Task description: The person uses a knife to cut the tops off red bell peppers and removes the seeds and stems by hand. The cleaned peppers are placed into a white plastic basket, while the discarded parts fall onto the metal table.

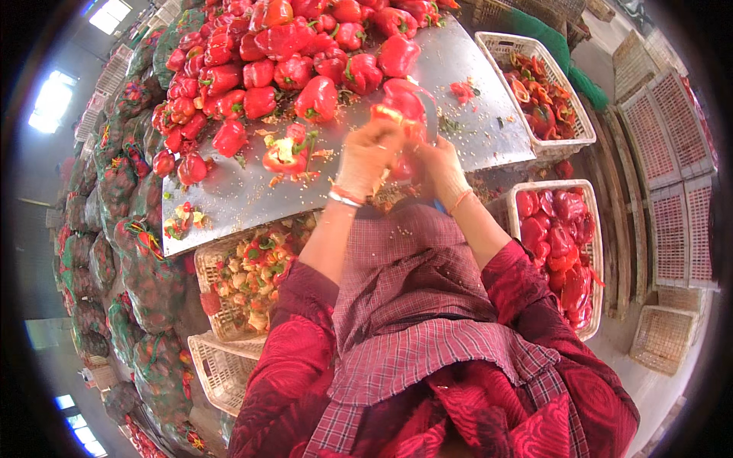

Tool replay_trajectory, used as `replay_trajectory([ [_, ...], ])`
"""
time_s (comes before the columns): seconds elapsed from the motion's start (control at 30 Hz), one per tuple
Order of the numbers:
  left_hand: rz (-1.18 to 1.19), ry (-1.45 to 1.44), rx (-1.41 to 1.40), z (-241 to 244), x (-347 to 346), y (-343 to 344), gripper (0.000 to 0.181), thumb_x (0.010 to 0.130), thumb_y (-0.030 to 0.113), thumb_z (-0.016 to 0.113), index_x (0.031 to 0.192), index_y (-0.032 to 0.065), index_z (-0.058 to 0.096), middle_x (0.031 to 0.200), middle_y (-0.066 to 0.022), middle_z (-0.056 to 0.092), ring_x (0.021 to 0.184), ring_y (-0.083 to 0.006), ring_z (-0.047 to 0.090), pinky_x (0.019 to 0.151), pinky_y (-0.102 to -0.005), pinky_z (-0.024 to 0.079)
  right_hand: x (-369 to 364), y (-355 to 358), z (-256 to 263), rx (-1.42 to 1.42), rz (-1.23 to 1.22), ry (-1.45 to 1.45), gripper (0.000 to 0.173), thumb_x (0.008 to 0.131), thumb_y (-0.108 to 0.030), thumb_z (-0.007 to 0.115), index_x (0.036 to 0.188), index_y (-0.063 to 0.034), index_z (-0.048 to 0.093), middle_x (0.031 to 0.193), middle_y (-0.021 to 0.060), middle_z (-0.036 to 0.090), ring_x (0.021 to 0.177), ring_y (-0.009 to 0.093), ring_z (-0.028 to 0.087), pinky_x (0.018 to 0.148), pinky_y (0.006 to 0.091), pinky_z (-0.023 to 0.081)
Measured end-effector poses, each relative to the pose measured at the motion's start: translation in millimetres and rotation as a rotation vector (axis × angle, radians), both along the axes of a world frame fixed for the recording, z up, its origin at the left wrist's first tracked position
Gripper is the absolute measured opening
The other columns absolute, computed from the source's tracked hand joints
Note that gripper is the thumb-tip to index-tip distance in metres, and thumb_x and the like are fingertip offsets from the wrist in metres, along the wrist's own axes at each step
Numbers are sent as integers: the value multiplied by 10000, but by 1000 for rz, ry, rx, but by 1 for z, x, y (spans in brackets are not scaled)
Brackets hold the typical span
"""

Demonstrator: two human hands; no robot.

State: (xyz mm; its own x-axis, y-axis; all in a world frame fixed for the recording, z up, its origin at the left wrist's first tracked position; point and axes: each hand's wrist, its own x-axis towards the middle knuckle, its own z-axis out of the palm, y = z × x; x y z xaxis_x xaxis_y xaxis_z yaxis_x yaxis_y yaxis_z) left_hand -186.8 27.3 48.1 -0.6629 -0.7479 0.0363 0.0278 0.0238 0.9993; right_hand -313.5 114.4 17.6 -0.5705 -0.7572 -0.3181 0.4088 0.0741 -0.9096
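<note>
Both gloved hands meet over the near edge of the metal table [275,200]. My left hand [369,151] touches a cut red bell pepper [404,117], blurred by motion. My right hand [438,166] is closed close beside it; a curved, blade-like thing [429,114] rises from near its fingers, its handle hidden. To the left on the metal lies an opened pepper piece with pale core and green stem [285,154]. A large heap of whole red bell peppers [280,40] covers the far part of the table, with seeds scattered before it.
A crate of pepper cores [203,275] stands below the table at left, another crate [223,375] behind it. At right are a crate of pepper scraps [584,114] and a crate of red peppers [598,240]. Filled net sacks [149,275] line the left; wooden slats [615,229] lie right.
</note>
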Motion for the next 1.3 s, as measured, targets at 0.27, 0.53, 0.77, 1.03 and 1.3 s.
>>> replay_trajectory([
  [0.27, -402, -185, -152, 14, 28, 11, 282, 878, 1, 600, 1158, 34, 591, 1026, -30, 611, 775, -64, 572, 658, -246, 489, -26, 10, 8, -75, 182, -44, 221, 838, -216, 669, 948, -37, 600, 597, 50, 593, 384, 121, 511, 312, 265, 354],
  [0.53, 134, -173, -344, -11, 13, 14, 112, 838, 43, 624, 945, 16, 638, 805, -25, 613, 713, -131, 583, 661, -291, 494, -26, 23, -15, -42, 173, -322, 271, 882, -345, 612, 764, -103, 642, 594, 16, 596, 464, 132, 558, 395, 284, 406],
  [0.77, -370, -268, -32, 19, 13, 32, 325, 859, -1, 596, 1183, -19, 594, 1008, -46, 648, 813, -109, 604, 713, -244, 502, -23, 34, 10, -14, 396, -536, 286, 828, -356, 628, 665, -122, 623, 486, 15, 535, 360, 135, 497, 330, 255, 354],
  [1.03, -436, -900, -273, 26, -36, 40, 129, 889, 136, 643, 890, 9, 616, 728, -2, 594, 629, -67, 541, 576, -222, 442, -69, 83, 26, -28, -38, 33, 307, 848, -342, 659, 871, -37, 681, 635, 46, 605, 449, 127, 521, 371, 333, 410],
  [1.3, 35, -708, -590, -17, 61, 0, 161, 845, 179, 675, 855, 34, 607, 671, -71, 583, 649, -178, 586, 610, -335, 474, -196, 361, -57, 807, -351, 830, 273, 908, -197, 617, 1123, -30, 614, 993, 103, 636, 892, 185, 601, 746, 339, 480],
])
